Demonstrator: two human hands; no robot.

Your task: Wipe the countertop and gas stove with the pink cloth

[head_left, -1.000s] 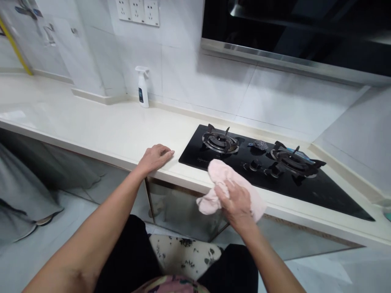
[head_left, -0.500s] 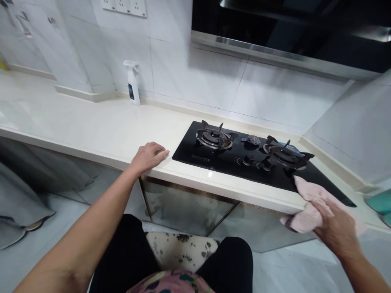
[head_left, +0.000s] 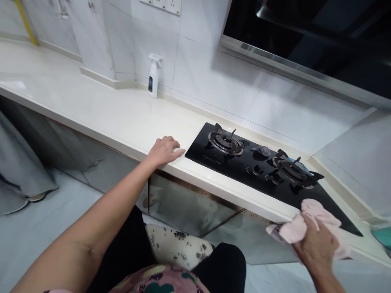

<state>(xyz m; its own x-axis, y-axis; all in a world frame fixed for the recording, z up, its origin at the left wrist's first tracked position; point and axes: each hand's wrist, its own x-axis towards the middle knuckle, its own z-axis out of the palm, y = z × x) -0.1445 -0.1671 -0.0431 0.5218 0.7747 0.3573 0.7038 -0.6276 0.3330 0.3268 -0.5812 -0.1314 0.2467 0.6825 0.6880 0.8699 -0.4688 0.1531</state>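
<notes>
My right hand (head_left: 319,244) is closed on a pale pink cloth (head_left: 316,211), which lies over the front right edge of the black gas stove (head_left: 238,175) and the counter's front edge. Part of the cloth hangs down on the left of the hand. My left hand (head_left: 166,150) rests palm down on the white countertop (head_left: 122,118), its fingers apart and holding nothing, just left of the stove's corner. Between the two burners sits a metal scouring ball (head_left: 262,151).
A white spray bottle (head_left: 153,77) stands against the tiled wall. Above the stove hangs a dark range hood (head_left: 305,49). Something green (head_left: 383,236) lies at the right end of the counter. Cabinet doors (head_left: 186,199) are below, with a grey curtain (head_left: 27,162) at left.
My view has turned to the right and tilted. My right hand has moved the cloth a little left along the stove's front edge. My left hand stays on the counter near the stove.
</notes>
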